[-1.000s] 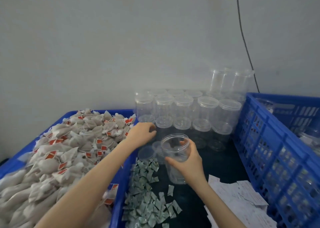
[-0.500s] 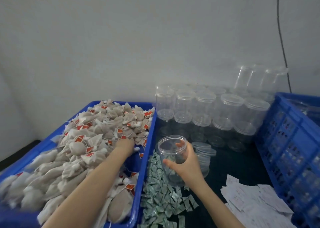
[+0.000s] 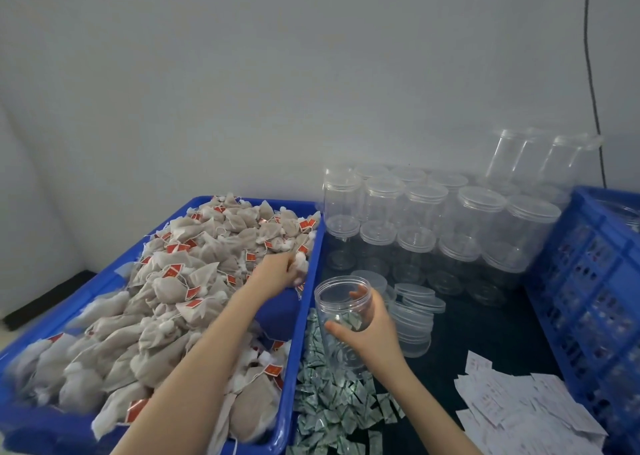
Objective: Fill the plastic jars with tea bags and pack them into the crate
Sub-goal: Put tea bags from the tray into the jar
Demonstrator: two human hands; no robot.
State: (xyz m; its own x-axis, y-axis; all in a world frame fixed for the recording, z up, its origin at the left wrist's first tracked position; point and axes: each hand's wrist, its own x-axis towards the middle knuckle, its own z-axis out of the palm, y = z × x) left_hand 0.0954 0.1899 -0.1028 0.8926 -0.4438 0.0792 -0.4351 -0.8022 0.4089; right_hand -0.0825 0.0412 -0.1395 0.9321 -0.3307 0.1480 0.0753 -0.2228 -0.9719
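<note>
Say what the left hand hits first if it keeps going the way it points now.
The left hand points up and right in the picture, and already grips tea bags. Next in line is probably the blue tray's far-right wall, then the lidded jars; depth is unclear.

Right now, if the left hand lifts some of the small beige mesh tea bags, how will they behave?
Probably soft and floppy: the beige mesh tea bags lie slumped in the blue plastic tray. Likely light, since the left hand gathers several. Their strings and red tags may tangle.
</note>
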